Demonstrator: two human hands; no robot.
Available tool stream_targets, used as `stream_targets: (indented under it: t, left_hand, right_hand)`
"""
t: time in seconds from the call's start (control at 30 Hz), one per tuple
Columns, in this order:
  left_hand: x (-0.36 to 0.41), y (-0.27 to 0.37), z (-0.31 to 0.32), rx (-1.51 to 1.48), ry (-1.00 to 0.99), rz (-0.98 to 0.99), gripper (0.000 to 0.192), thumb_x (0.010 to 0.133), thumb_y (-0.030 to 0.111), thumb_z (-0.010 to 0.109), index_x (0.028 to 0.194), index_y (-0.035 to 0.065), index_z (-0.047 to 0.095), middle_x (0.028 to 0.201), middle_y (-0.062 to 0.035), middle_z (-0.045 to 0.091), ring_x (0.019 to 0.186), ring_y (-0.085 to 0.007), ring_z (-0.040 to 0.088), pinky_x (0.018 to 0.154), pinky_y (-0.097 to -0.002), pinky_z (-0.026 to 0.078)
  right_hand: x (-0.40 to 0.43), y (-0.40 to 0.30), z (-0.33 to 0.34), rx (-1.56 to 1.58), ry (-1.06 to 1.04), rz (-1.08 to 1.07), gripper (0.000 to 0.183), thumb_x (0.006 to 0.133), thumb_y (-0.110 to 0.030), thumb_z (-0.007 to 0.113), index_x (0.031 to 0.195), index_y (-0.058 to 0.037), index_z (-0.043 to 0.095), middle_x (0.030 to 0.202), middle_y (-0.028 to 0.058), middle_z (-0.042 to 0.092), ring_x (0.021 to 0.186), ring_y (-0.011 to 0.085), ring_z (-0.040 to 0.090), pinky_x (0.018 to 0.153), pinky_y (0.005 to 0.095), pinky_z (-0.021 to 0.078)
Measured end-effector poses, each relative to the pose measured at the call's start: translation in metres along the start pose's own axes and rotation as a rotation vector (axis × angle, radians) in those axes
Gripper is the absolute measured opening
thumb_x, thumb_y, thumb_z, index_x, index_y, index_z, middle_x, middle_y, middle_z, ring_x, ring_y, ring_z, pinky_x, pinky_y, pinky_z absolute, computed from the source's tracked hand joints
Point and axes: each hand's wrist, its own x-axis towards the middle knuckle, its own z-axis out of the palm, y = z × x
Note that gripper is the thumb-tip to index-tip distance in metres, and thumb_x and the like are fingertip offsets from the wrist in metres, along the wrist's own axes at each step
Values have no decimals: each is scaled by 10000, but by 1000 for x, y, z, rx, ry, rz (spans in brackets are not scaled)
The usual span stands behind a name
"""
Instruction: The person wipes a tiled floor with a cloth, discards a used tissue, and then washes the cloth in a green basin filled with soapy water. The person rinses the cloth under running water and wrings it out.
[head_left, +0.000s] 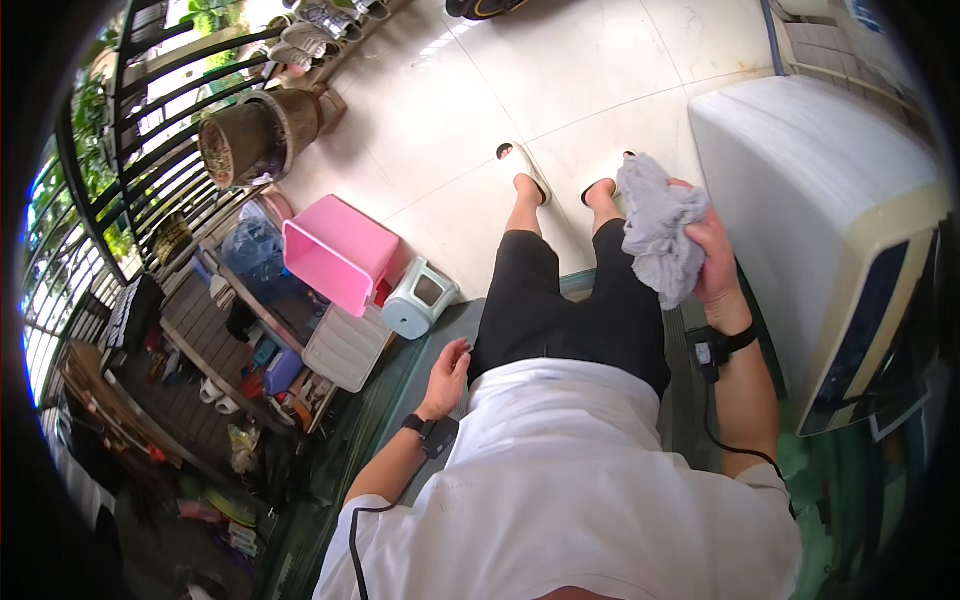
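A crumpled light-grey cloth (660, 229) hangs bunched in my right hand (714, 255), held above my right foot and knee. The thumb presses across its near side. My left hand (444, 381) hangs beside my left hip with nothing in it, fingers loosely curled and partly apart. To my right stands a large white appliance, apparently a washing machine (795, 172), with a dark and beige panel along one edge. The hand with the cloth is close to its side.
On the left are a pink plastic bin (360, 244), a pale plastic stool (409, 319) and a grey-white lid (349, 349). Wooden shelving (202, 330) holds mixed items. Clay-coloured pots (251, 139) and shoes (307, 41) line the metal railing (105, 150). Part of a wheel (480, 7) shows ahead on the tiled floor (442, 112).
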Motion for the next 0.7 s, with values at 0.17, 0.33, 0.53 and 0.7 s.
stream_targets:
  t: [0.17, 0.33, 0.53, 0.7]
  left_hand:
    - [65, 19, 3, 91, -17, 39, 365, 909, 160, 507, 1256, 54, 462, 1229, -156, 534, 1148, -287, 509, 965, -358, 400]
    - [117, 24, 5, 289, -40, 193, 380, 877, 159, 538, 1238, 57, 477, 1214, -169, 527, 1150, -337, 477, 981, -364, 381]
    - [161, 1, 2, 430, -40, 370, 400, 859, 158, 559, 1233, 41, 475, 1281, -172, 479, 1236, -350, 401, 1032, -403, 335]
    - [197, -8, 17, 385, -18, 337, 443, 852, 178, 568, 1260, 44, 457, 1348, -175, 412, 1287, -365, 330, 1052, -433, 291]
  right_hand:
    - [66, 66, 2, -118, -95, 162, 479, 801, -89, 538, 1269, -24, 454, 1180, 75, 540, 1041, 148, 531, 918, 286, 416]
    - [142, 135, 47, -660, -205, -23, 432, 783, -106, 576, 1206, -43, 513, 1143, 85, 562, 1058, 190, 532, 918, 304, 419]
    - [227, 230, 73, -1231, -385, -244, 443, 722, -128, 613, 1161, -112, 552, 1192, 161, 530, 1107, 316, 506, 923, 370, 431]
    - [308, 285, 68, -1486, -476, -299, 405, 715, -180, 600, 1115, -118, 583, 1197, 140, 532, 1106, 324, 485, 917, 413, 432]
